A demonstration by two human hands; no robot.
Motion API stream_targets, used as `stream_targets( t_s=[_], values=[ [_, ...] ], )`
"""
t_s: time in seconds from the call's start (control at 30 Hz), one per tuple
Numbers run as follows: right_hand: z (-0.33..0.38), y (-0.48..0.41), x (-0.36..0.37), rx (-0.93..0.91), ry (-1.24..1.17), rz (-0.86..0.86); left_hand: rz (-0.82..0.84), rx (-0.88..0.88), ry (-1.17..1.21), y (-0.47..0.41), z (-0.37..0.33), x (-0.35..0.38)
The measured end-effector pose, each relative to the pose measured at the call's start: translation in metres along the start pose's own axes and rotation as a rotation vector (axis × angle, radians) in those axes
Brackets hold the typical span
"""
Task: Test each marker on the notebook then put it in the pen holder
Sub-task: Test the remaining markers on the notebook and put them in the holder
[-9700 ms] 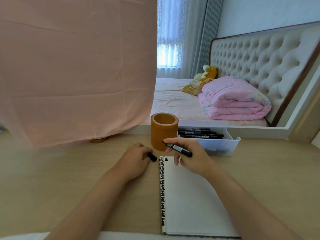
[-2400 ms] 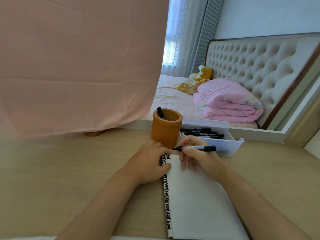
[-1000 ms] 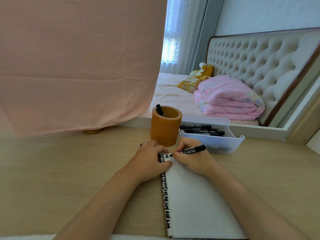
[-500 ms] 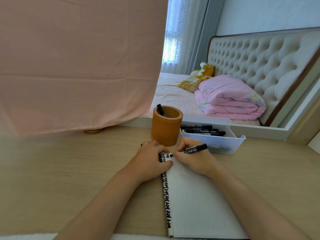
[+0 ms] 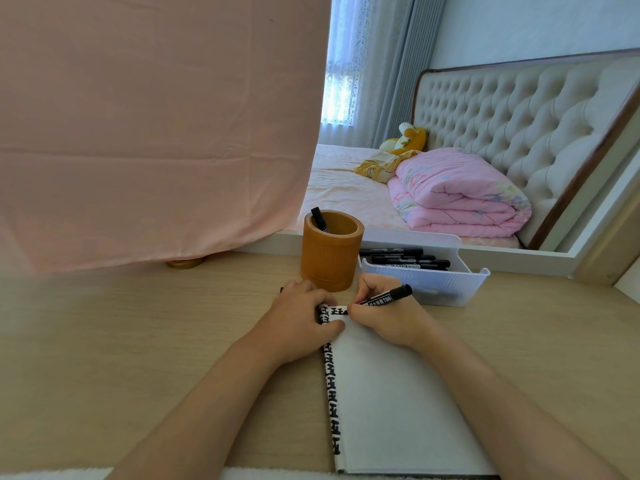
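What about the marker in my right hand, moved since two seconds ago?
Yes. The marker tipped down from beside the pen holder onto the notebook, top corner.

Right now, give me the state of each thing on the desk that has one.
Notebook: open, flat, marks at its top left corner.
Held marker: gripped by right hand, slanted, tip end down at the page.
Pen holder: upright, one marker inside.
Tray: holds several markers lying flat.
Left hand: fingers curled, resting on the notebook's edge; contents hidden.
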State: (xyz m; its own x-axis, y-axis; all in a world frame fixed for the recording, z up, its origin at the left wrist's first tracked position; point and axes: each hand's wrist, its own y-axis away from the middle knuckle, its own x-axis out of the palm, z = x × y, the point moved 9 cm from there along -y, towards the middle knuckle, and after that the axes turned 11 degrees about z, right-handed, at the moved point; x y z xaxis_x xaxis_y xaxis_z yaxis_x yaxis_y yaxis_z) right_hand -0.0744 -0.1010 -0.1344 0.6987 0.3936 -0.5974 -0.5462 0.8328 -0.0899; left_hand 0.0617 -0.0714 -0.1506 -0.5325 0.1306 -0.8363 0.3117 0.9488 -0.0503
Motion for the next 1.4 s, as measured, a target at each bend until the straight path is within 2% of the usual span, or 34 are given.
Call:
stream_targets(
  t_s=[0.2, 0.3, 0.43, 0.5, 0.57, 0.7, 0.8, 0.9, 1.0, 1.2, 1.3, 1.4],
  values=[
    [0.003, 0.009, -0.011, -0.054, -0.201, -0.122, 0.0, 0.013, -0.009, 0.0, -0.001, -0.001],
    [0.016, 0.014, -0.016, -0.124, -0.22, -0.126, -0.005, 0.038, 0.001, 0.001, -0.002, -0.004],
    [0.026, 0.011, -0.018, -0.161, -0.298, -0.11, -0.149, 0.056, 0.114, 0.007, 0.002, -0.029],
    [0.029, 0.01, -0.017, -0.193, -0.288, -0.061, -0.265, 0.042, 0.075, 0.01, 0.013, -0.046],
    [0.03, 0.011, -0.011, -0.213, -0.238, 0.059, -0.307, 0.004, 0.01, 0.012, 0.024, -0.054],
    [0.033, 0.012, -0.003, -0.189, -0.21, 0.232, -0.214, -0.088, -0.119, 0.008, 0.043, -0.043],
    [0.03, 0.011, 0.004, -0.09, -0.434, 0.292, -0.134, -0.104, -0.206, 0.005, 0.046, -0.033],
    [0.026, 0.013, 0.005, -0.026, -0.493, 0.314, -0.142, -0.104, -0.18, 0.006, 0.045, -0.037],
    [0.028, 0.013, 0.003, -0.033, -0.333, 0.272, -0.172, -0.084, -0.143, 0.01, 0.038, -0.043],
    [0.033, 0.009, -0.015, -0.081, 0.15, -0.052, -0.306, 0.027, 0.13, 0.019, 0.019, -0.056],
    [0.041, 0.013, -0.015, -0.133, 0.412, -0.127, -0.306, 0.075, 0.137, 0.019, 0.013, -0.055],
    [0.047, 0.016, -0.017, -0.153, 0.517, -0.191, -0.289, 0.102, 0.126, 0.019, 0.01, -0.053]
  ],
)
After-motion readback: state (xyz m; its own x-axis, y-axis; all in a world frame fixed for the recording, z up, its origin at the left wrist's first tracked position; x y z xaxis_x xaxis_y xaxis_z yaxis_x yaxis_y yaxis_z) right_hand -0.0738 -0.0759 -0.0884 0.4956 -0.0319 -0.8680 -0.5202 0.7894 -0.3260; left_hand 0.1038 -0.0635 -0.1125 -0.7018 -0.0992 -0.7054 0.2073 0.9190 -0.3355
